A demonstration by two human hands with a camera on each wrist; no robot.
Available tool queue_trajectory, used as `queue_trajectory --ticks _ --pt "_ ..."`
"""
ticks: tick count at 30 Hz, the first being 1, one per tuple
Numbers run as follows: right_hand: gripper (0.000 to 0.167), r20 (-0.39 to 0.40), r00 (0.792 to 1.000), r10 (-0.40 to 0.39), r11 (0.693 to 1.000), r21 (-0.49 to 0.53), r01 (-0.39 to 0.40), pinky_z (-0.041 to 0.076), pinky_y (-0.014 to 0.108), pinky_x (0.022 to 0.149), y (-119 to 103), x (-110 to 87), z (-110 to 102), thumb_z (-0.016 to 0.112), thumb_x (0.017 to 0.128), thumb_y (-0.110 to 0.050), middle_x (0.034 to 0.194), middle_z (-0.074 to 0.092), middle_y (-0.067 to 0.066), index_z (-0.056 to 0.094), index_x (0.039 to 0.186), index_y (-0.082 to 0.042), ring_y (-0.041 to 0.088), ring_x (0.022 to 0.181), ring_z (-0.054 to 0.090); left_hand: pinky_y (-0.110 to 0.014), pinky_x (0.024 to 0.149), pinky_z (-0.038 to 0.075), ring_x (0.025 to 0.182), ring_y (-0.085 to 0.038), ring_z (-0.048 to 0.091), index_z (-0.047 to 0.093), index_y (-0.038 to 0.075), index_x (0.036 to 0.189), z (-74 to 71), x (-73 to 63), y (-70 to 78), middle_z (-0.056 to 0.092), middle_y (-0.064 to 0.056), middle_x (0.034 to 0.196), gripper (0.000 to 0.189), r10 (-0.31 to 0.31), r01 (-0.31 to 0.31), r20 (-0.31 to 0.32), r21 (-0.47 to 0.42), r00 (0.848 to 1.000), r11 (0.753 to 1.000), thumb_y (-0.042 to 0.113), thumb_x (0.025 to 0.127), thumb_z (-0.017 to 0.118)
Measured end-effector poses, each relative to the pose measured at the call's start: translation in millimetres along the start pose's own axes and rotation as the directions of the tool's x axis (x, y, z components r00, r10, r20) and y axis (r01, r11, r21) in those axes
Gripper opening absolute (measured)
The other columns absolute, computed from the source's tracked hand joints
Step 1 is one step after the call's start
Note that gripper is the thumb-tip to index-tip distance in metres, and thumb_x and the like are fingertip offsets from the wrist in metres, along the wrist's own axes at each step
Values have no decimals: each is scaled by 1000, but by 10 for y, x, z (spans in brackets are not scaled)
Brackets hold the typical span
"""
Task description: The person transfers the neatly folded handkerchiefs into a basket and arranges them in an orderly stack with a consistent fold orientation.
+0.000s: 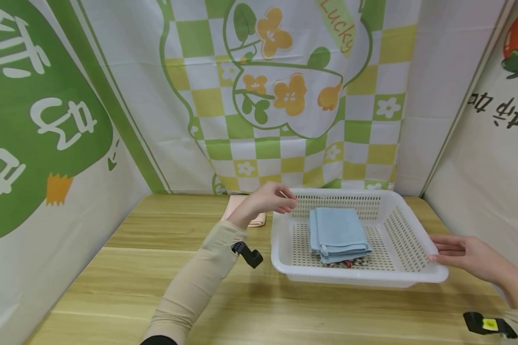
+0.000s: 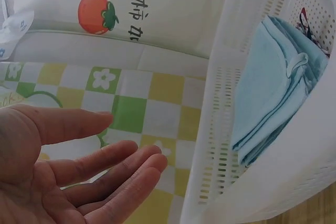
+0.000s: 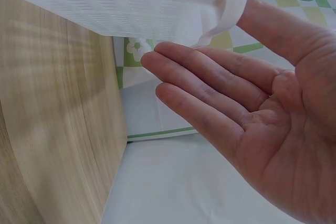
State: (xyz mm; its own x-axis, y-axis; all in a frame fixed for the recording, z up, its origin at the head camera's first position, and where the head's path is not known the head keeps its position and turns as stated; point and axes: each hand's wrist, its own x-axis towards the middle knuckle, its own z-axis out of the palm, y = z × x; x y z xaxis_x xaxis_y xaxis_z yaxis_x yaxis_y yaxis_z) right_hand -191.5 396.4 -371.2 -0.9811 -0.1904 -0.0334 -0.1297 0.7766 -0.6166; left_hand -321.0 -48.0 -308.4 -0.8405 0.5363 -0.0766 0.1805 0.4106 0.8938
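Note:
A white plastic basket (image 1: pixel 424 278) with slotted walls stands on the wooden table. Inside it lies a folded light-blue cloth (image 1: pixel 341 230) with a small hanging loop (image 2: pixel 297 64). A small red and dark item (image 1: pixel 347 263) peeks out from under the cloth, mostly hidden. My left hand (image 1: pixel 269 199) hovers by the basket's back left corner, fingers loosely bent and holding nothing. At the basket's right end is my right hand (image 1: pixel 468 254), its thumb at the rim. The right wrist view shows its fingers (image 3: pixel 205 85) nearly straight beside the basket wall.
A folded peach cloth (image 1: pixel 257 221) lies on the table behind my left wrist, partly covered by it. Printed fabric (image 1: pixel 190 96) hangs along the table's back edge, with more on both sides. Each wrist carries a black camera mount (image 1: pixel 248 254).

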Motion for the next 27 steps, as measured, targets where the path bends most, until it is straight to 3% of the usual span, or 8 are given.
queue_trajectory --ticks 19,27 --pt "63 13 1000 26 999 -20 -26 52 18 69 6 -18 -3 64 91 -27 118 60 30 42 132 16 -18 84 53 -31 78 57 91 -26 66 63 1 108 -120 -93 -195 67 -15 103 24 -9 10 -100 12 995 1000 16 90 65" --pt "63 12 1000 21 1000 -22 -21 52 17 68 -11 -6 6 64 91 -27 117 61 30 43 132 16 -17 84 53 -38 82 56 95 -32 66 63 -2 109 -184 -75 -362 66 -17 105 24 -30 27 -159 -24 987 999 12 90 64"
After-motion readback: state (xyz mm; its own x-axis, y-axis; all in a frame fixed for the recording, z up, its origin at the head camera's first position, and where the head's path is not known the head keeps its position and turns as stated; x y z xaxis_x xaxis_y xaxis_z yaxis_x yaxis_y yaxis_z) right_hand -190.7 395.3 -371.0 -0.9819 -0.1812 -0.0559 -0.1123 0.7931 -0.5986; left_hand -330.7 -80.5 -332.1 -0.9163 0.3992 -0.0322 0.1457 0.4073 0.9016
